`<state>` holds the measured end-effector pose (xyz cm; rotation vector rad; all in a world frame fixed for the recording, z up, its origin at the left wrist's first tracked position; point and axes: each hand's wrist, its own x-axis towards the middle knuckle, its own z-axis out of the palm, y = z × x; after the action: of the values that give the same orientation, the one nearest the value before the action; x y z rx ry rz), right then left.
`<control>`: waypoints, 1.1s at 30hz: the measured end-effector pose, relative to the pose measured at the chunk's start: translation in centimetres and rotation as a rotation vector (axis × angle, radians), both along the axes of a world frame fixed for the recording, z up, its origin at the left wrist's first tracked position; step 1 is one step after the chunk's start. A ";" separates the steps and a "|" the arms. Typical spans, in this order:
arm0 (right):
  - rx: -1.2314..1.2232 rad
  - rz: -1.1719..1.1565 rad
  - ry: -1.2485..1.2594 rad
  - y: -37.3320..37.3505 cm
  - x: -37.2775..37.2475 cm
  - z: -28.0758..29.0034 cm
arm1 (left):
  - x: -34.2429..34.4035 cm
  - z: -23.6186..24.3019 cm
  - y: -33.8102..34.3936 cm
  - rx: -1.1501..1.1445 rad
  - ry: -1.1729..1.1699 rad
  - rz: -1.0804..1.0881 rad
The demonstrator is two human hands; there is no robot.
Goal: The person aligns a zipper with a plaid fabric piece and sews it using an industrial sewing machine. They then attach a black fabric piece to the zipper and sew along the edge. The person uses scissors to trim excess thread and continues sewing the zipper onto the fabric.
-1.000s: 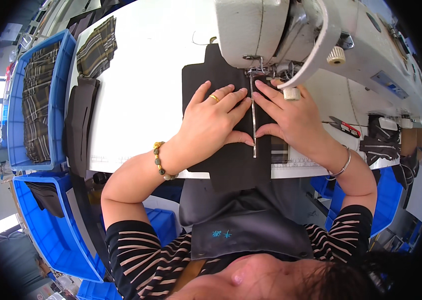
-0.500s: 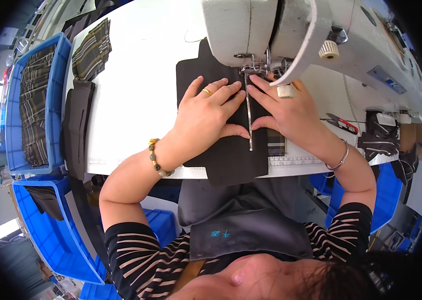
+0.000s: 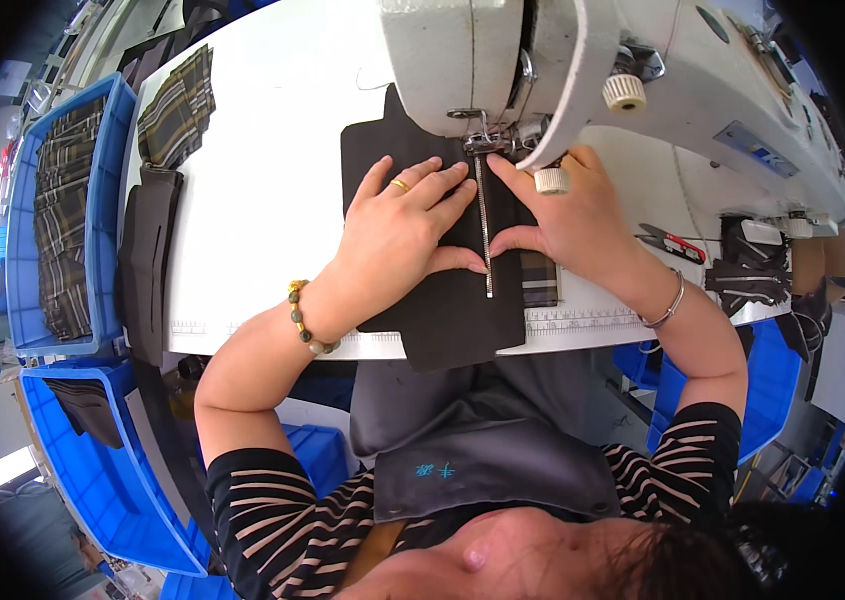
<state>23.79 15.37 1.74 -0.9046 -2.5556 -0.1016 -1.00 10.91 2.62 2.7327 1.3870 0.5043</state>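
A dark fabric panel (image 3: 438, 325) lies under the presser foot (image 3: 484, 143) of a white sewing machine (image 3: 433, 60). Down the panel runs a metal-toothed zipper (image 3: 484, 215), its far end at the foot. My left hand (image 3: 398, 225) rests flat on the panel left of the zipper, fingers spread, thumb tip touching beside the teeth. On the zipper's right, my right hand (image 3: 573, 215) presses down with fingers stretched toward the foot and thumb near the zipper; some of its fingers are hidden behind the machine. A piece of plaid fabric (image 3: 541, 280) shows from beneath the panel's right side.
Red-and-black thread snips (image 3: 673, 243) lie right of my right hand, near a pile of zippers (image 3: 748, 283). Plaid pieces (image 3: 178, 110) and dark folded pieces (image 3: 150, 265) lie at the table's left. Blue bins (image 3: 113, 220) stand beyond. A ruler strip (image 3: 583, 322) follows the front edge.
The whole view has shifted slightly. Both hands stay on the panel beside the zipper; the fingers of my right hand sit a little differently near the foot.
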 end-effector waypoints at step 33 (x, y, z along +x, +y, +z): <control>-0.108 0.112 -0.112 -3.1 -0.1 1.5 | 0.1 0.6 -1.3 0.014 0.092 -0.036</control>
<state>23.65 12.23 3.19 -0.8136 -2.7323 0.0200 -0.94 9.58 3.21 2.8205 1.3552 0.3925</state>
